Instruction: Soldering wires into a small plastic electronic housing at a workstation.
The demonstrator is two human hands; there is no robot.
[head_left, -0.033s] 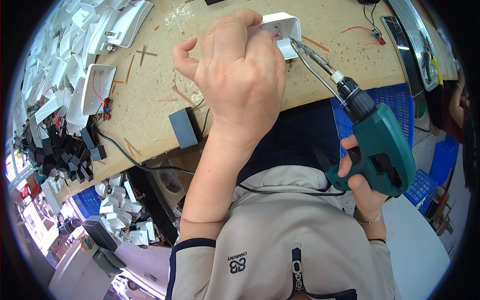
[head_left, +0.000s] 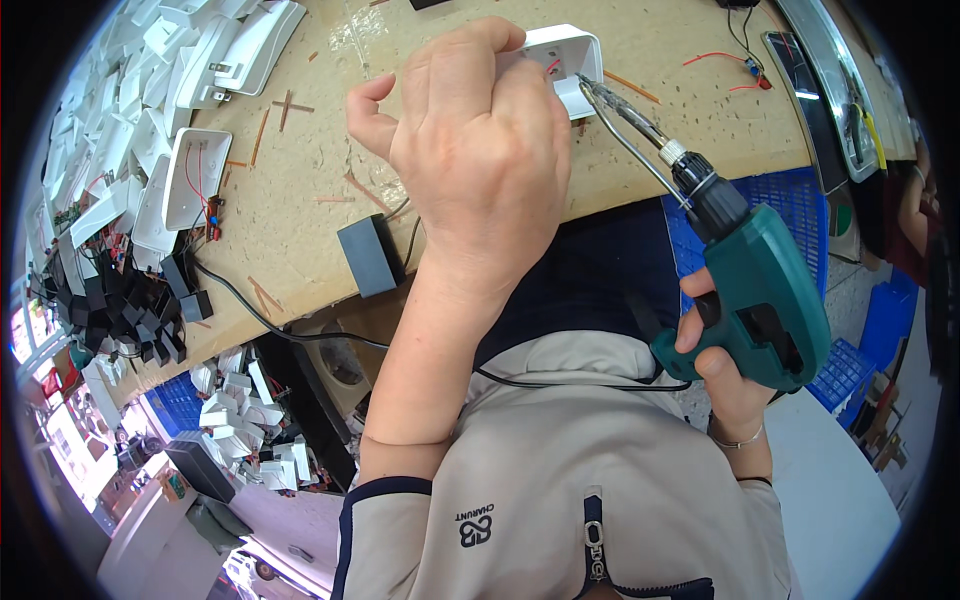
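My left hand (head_left: 480,150) is closed around a white plastic charger housing (head_left: 566,48) at the far middle of the table, its open side turned to the right. A bit of red wire (head_left: 552,68) shows inside; the rest is hidden by my fingers. My right hand (head_left: 735,390) grips a green pistol-shaped soldering gun (head_left: 765,275), fingers at the trigger. Its metal tip, with a thin curved tube beside it, reaches to the housing's opening; whether it touches anything inside I cannot tell. A black rectangular box with a cable (head_left: 368,256) lies below my left wrist.
White housings (head_left: 130,130) pile up at the left, one with red wires and a small board (head_left: 212,215). Black blocks (head_left: 110,300) heap near them. A wired circuit board (head_left: 755,75) lies far right. A black cable (head_left: 330,338) crosses my lap. Blue crates (head_left: 780,215) stand beneath the table.
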